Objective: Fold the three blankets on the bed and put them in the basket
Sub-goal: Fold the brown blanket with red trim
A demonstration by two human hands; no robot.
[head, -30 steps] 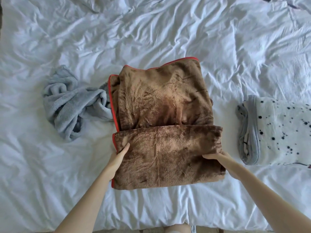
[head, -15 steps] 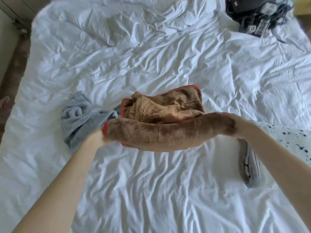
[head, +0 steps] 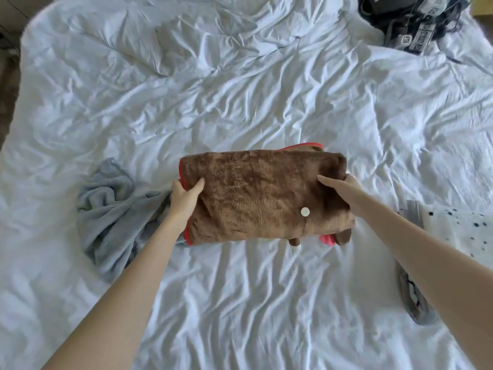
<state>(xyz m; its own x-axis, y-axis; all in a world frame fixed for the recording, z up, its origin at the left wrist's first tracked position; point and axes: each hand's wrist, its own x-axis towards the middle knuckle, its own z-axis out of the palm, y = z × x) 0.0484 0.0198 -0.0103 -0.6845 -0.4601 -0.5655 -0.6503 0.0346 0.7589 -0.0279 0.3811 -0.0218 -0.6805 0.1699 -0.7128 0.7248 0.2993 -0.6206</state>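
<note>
I have my left hand (head: 185, 194) gripping the left end of the folded brown blanket (head: 256, 198), thumb curled over the top and fingers tucked beneath. My right hand (head: 344, 188) holds the right end, thumb laid on the plush top and fingers wrapped round the edge. The blanket sits as a thick rectangle between both hands, over the middle of the bed (head: 240, 89) with its creased white cover; I cannot tell whether it rests on the bed or hangs just above it. Along its left edge runs red trim, and a small white disc (head: 305, 211) shows on its top towards the right. Just left of it the grey blanket (head: 112, 209) lies crumpled. To the right the spotted blanket (head: 458, 233) lies folded, partly hidden by my right forearm. A dark bundle of straps (head: 410, 22) lies at the far right corner
</note>
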